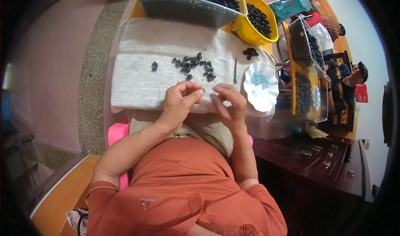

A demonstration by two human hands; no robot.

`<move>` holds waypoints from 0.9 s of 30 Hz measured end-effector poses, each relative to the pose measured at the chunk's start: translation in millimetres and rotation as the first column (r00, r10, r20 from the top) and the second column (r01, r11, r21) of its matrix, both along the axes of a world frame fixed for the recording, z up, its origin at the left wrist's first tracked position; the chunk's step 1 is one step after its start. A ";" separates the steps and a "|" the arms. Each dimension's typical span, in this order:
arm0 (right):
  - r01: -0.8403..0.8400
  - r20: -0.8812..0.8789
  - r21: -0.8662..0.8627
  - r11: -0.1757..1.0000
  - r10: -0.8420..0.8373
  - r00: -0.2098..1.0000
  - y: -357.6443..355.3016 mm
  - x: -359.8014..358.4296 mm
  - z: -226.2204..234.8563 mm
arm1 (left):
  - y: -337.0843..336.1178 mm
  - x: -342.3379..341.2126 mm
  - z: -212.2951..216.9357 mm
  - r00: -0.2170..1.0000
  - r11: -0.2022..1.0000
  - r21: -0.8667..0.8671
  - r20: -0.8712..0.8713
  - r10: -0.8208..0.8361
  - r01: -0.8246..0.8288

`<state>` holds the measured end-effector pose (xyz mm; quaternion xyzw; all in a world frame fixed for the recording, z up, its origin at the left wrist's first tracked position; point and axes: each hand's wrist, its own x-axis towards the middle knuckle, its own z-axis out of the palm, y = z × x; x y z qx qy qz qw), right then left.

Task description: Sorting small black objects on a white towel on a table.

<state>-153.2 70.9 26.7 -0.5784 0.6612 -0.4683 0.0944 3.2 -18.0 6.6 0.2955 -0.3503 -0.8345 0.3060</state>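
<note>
Above the near edge of a white towel (137, 40), my left hand (179, 103) pinches a small black ring-like part (203, 91) between thumb and forefinger. Just to its right is my right hand (230, 105), its fingers bent and apart, slightly blurred; I see nothing in them. Beyond both hands lies a loose cluster of small black round parts (193, 64), with a smaller group (154, 65) to the left. A thin dark tool like tweezers (235, 70) lies beside a white scalloped plate (268, 99), which holds tiny light-blue pieces (259, 80).
A clear plastic bin (187, 12) and a yellow tub (246, 32) full of black parts stand at the far edge. Another black pile (251, 53) lies near the tub. At right, clear boxes (306, 48) stand on a bench, where another person (343, 84) sits.
</note>
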 end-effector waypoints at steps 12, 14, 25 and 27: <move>-0.124 0.028 -0.102 0.987 0.127 0.991 11.8 15.4 6.8 | -0.7 4.0 10.6 0.970 0.956 0.177 -0.112 -0.216 0.233; -0.093 0.116 -0.075 0.993 0.101 0.988 16.7 18.2 9.5 | 0.3 4.4 13.9 0.962 0.941 0.209 -0.126 -0.244 0.266; -0.122 0.005 -0.073 0.990 0.123 0.992 35.2 20.2 15.9 | 8.2 4.5 13.2 0.959 0.935 0.218 -0.119 -0.258 0.278; -0.160 -0.086 0.032 0.987 0.162 0.983 45.6 2.4 21.5 | 8.3 3.9 7.5 0.961 0.939 0.207 -0.104 -0.258 0.275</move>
